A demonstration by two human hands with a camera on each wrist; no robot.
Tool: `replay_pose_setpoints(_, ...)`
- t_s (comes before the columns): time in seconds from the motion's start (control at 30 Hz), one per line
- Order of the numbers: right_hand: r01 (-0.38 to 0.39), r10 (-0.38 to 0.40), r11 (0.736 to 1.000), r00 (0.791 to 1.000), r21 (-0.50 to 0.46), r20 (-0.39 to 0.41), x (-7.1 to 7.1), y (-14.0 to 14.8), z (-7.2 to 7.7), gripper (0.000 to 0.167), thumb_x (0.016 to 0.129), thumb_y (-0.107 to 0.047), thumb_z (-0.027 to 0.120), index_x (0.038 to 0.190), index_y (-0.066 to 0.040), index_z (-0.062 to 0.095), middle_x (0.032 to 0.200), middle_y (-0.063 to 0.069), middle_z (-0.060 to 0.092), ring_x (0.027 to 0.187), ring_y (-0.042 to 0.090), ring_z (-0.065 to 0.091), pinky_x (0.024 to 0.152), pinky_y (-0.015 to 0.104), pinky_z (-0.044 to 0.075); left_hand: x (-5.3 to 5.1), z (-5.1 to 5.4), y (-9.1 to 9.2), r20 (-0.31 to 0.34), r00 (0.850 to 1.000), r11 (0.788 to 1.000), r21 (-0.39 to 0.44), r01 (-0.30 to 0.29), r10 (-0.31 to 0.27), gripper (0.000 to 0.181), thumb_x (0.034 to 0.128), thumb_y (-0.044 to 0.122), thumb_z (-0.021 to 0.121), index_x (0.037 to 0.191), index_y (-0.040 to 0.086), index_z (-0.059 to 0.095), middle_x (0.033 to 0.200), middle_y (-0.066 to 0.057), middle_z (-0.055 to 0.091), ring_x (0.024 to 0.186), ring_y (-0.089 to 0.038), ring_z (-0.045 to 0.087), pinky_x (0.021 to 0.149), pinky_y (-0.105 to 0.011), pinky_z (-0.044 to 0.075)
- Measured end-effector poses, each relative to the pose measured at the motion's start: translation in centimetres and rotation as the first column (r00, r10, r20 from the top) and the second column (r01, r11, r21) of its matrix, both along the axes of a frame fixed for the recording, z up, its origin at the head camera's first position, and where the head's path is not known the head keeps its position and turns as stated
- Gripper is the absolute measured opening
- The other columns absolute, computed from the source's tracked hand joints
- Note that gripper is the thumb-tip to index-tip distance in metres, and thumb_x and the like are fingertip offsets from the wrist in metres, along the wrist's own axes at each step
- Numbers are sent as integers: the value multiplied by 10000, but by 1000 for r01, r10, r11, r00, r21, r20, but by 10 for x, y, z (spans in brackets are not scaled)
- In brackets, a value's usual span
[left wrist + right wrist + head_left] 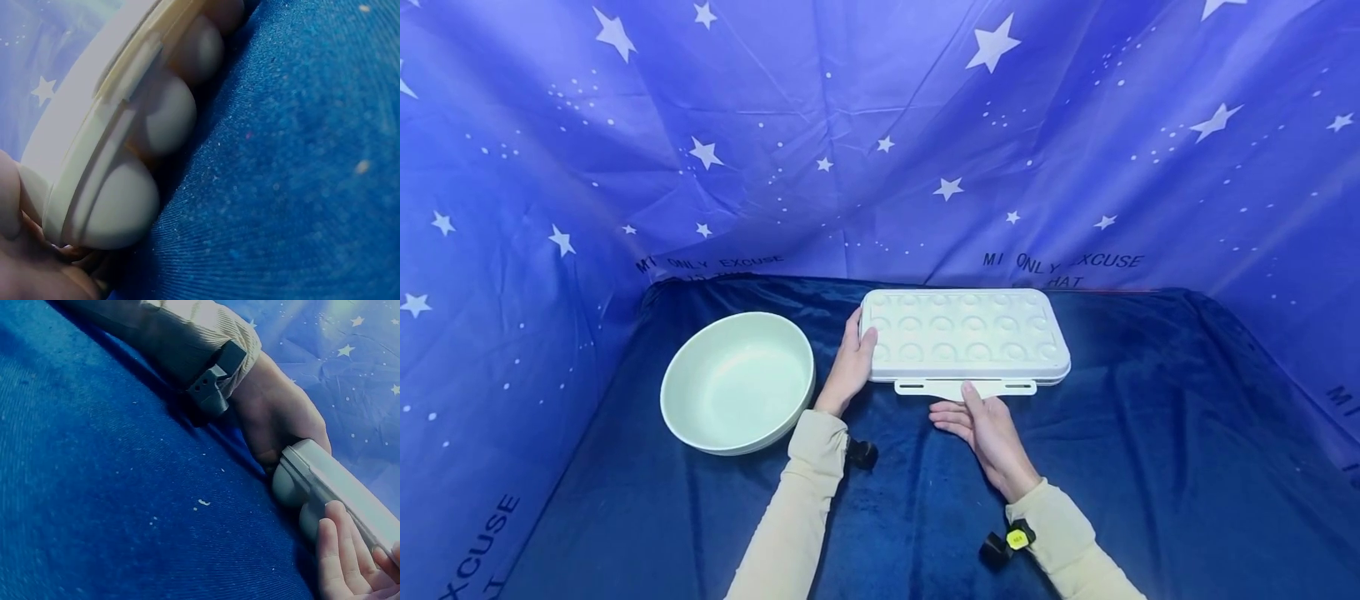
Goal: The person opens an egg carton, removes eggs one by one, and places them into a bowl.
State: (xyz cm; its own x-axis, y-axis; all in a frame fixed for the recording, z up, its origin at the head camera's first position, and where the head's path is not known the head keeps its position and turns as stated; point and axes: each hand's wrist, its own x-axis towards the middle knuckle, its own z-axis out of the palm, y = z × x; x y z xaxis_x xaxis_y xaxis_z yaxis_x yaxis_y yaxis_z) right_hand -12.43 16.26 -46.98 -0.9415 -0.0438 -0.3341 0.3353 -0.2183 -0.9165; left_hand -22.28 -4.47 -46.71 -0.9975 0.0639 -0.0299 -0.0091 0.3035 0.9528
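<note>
A white lidded egg box (966,333) with rows of round bumps on its lid stands at the back of the table. Rounded egg cups (125,206) show on its underside in the left wrist view. My left hand (850,365) grips the box's left end, thumb on the lid and fingers at the side. At the front edge, a slotted latch flap (932,388) sticks out toward me. My right hand (988,433) touches this flap with the thumb; its other fingers (334,544) lie straight below and in front of the box. Contact under the flap is hidden.
A pale green round bowl (737,383) stands left of the egg box, beside my left forearm. Dark blue cloth (910,517) covers the table. Behind and at both sides hangs a blue curtain (850,192) with white stars.
</note>
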Motion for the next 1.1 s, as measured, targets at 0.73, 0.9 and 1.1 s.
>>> replay_pose_setpoints(0.73, -42, 50, 998, 981, 45, -188, 4, 1, 16, 586, 1083, -381, 372, 1146, 185, 508, 1025, 211, 708, 844, 145, 715, 830, 291, 593, -3, -4, -5, 82, 989, 977, 165, -133, 121, 587, 1105, 396, 197, 1496, 8, 399, 1562, -152, 375, 1486, -264, 268, 1233, -420, 191)
replay_pose_setpoints(0.9, -13, 21, 999, 976, 42, -215, 0, 5, 24, 532, 1081, -359, 394, 1056, 148, 553, 932, 141, 712, 793, 150, 691, 777, 270, 595, -6, -7, -4, -1, 991, 978, 161, -133, 135, 534, 1110, 333, 238, 1436, -13, 481, 1468, -183, 492, 1408, -288, 407, 1190, -419, 299)
replay_pose_setpoints(1.1, -29, 39, 999, 966, 41, -254, -7, 7, 39, 498, 1084, -333, 394, 1010, 121, 586, 865, 42, 704, 782, 146, 682, 771, 253, 591, -5, -12, -5, -56, 987, 981, 134, -140, 149, 387, 1090, 178, 367, 1369, -29, 537, 1375, -202, 569, 1327, -306, 495, 1141, -421, 372)
